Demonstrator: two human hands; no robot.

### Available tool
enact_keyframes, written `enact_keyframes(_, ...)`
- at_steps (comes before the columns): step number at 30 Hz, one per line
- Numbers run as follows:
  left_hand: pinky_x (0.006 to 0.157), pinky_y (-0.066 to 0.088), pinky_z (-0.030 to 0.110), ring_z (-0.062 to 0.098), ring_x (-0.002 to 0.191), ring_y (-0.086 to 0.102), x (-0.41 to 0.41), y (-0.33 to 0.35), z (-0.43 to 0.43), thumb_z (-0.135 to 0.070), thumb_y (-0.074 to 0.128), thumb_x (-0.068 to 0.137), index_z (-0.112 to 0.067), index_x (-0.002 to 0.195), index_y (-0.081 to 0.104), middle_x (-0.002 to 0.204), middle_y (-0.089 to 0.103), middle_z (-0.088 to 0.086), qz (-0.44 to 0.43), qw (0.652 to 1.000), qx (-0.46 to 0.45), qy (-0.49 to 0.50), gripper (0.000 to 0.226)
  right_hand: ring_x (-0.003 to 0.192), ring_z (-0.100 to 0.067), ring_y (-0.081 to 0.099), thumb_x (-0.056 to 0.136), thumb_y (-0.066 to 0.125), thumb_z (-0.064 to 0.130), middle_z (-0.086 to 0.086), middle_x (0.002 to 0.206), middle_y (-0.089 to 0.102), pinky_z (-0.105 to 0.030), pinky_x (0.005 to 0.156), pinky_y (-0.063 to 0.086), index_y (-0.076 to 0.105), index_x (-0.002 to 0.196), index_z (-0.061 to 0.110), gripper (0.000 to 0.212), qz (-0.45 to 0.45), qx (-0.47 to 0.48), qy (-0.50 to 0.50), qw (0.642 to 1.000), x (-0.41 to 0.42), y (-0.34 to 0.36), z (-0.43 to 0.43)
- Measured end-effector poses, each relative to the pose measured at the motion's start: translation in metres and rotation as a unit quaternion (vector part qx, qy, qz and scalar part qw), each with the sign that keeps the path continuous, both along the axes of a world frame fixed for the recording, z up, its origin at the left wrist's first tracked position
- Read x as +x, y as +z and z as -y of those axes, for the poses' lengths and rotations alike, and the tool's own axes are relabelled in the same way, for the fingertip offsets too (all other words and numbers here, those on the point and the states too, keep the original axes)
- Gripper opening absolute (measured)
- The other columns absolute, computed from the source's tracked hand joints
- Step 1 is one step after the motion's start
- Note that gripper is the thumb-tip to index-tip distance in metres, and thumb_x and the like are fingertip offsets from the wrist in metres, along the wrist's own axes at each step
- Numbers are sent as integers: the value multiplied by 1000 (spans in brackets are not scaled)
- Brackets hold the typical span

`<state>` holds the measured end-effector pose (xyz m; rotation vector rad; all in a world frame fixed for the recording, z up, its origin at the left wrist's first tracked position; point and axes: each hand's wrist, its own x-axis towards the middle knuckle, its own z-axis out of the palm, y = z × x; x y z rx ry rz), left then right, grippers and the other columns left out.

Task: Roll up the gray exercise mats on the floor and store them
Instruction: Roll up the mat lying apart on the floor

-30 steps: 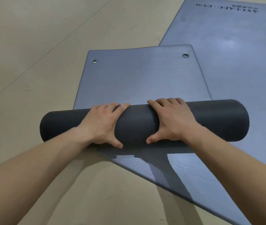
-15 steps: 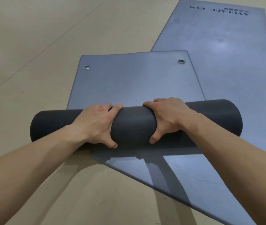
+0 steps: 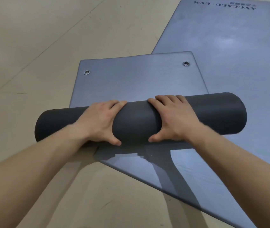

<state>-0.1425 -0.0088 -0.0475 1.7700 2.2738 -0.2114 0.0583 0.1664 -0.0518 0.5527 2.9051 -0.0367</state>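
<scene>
Rolling forward, my left hand (image 3: 100, 120) and right hand (image 3: 172, 119) have shortened the flat stretch of the gray mat (image 3: 139, 78) before its two eyelets. Both sets of fingers press draped over the dark roll (image 3: 137, 124), lying across a second mat (image 3: 229, 55) on the floor (image 3: 32, 46); a few turns remain, I judge.

- Floor (image 3: 37, 46): pale beige, crossed by thin seam lines.
- Flat mat (image 3: 233, 63): gray, lying directly on the floor, printed lettering at its far end.
- Part-rolled mat (image 3: 139, 83): overlaps the flat mat; left part rests on the floor.
</scene>
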Motion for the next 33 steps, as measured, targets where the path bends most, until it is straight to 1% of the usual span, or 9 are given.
enact_keyframes(4, 120, 23, 55, 29, 144, 37, 3, -5, -6, -88, 68, 54, -32, 160, -1, 163, 30, 1, -72, 997, -12, -7, 138, 131, -37, 47, 45, 77, 83, -11, 146, 47, -58, 107, 36, 27, 154, 23, 135, -45, 76, 12, 996, 14, -19, 1)
enact_keyframes(7, 114, 36, 50, 33, 137, 44, 11, -12, -2, -89, 70, 47, -30, 159, 4, 156, 37, 7, -100, 995, 1, 24, 143, 120, -32, 54, 50, 73, 84, -3, 137, 54, -50, 103, 41, 29, 149, 28, 123, -8, 45, 18, 999, -6, 0, -11)
enact_keyframes(11, 96, 51, 42, 24, 114, 59, 4, 18, -18, -83, 77, 47, -38, 150, 26, 131, 58, -6, 19, 998, -46, 26, 123, 107, -25, 62, 48, 78, 83, 6, 118, 63, -42, 90, 49, 40, 141, 35, 112, 58, -64, 9, 996, -5, 28, -19)
enact_keyframes(13, 95, 51, 41, 19, 110, 61, 8, 19, -14, -81, 81, 45, -46, 143, 33, 124, 62, -13, 90, 991, -100, 13, 115, 111, -22, 62, 46, 76, 87, 9, 123, 62, -43, 95, 49, 38, 145, 36, 117, 93, -110, 9, 990, 7, 32, -16)
enact_keyframes(16, 100, 49, 40, 16, 114, 59, 4, 22, -12, -78, 86, 44, -52, 139, 37, 126, 60, -19, 180, 974, -134, 44, 110, 133, -24, 49, 50, 64, 93, 5, 150, 48, -48, 117, 32, 25, 156, 33, 128, 51, -37, 9, 998, 34, 19, 4)
enact_keyframes(18, 103, 48, 41, 17, 119, 57, 3, 25, -14, -77, 86, 47, -51, 144, 35, 133, 57, -17, 196, 971, -128, 55, 113, 137, -28, 44, 47, 60, 96, -1, 153, 42, -53, 118, 29, 22, 156, 31, 133, 26, 12, 8, 1000, 46, 9, 15)
enact_keyframes(24, 117, 33, 49, 33, 140, 40, 56, -4, 22, -87, 70, 54, -22, 159, 5, 157, 33, 9, -112, 993, 14, 22, 140, 132, -26, 49, 45, 65, 98, 3, 150, 47, -48, 113, 35, 21, 157, 35, 136, 61, -68, 5, 996, 9, 24, -15)
enact_keyframes(29, 115, 36, 45, 28, 136, 44, 19, 10, -11, -86, 74, 53, -26, 160, 6, 155, 38, 2, -11, 1000, -8, 27, 141, 144, -38, 33, 39, 73, 92, -12, 158, 34, -59, 119, 23, 15, 159, 25, 150, -4, 54, -4, 999, 24, -7, 3)
enact_keyframes(33, 121, 24, 57, 38, 149, 26, 35, -11, 1, -86, 72, 55, -23, 159, -7, 164, 19, 12, -120, 992, 9, 49, 145, 128, -33, 47, 40, 67, 93, -5, 143, 47, -54, 108, 36, 24, 152, 27, 137, -8, 53, 17, 998, 5, 1, -17)
